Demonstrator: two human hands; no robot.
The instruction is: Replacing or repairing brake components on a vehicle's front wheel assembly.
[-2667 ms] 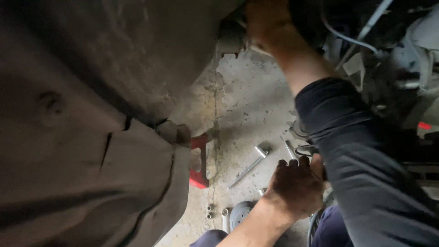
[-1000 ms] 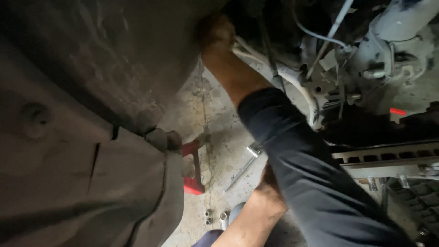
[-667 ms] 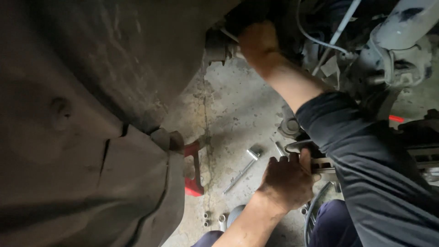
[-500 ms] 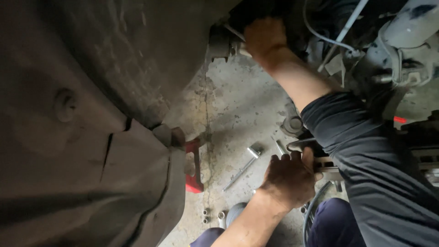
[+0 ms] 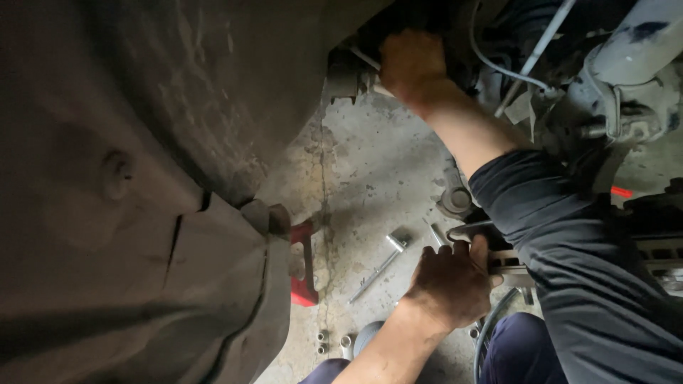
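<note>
My right hand (image 5: 413,65) is raised into the dark underside of a vehicle. Its fingers are closed around a thin metal tool (image 5: 364,58) next to a grey metal bracket (image 5: 346,75). The arm's dark sleeve (image 5: 569,256) runs down the right side. Lower in view, my left hand (image 5: 449,283) grips the edge of a metal brake part (image 5: 506,262) beside the wheel hub. What lies under either palm is hidden.
A dusty plastic wheel-arch liner (image 5: 142,213) fills the left. On the concrete floor lie a long socket bar (image 5: 379,264), a red jack piece (image 5: 304,264) and small sockets (image 5: 324,343). A strut (image 5: 633,64), hoses (image 5: 512,67) and a brake disc (image 5: 662,238) crowd the right.
The view swung about; a second ago my right arm covered my left hand, which now shows again on the brake part. My right hand stays up at the bracket.
</note>
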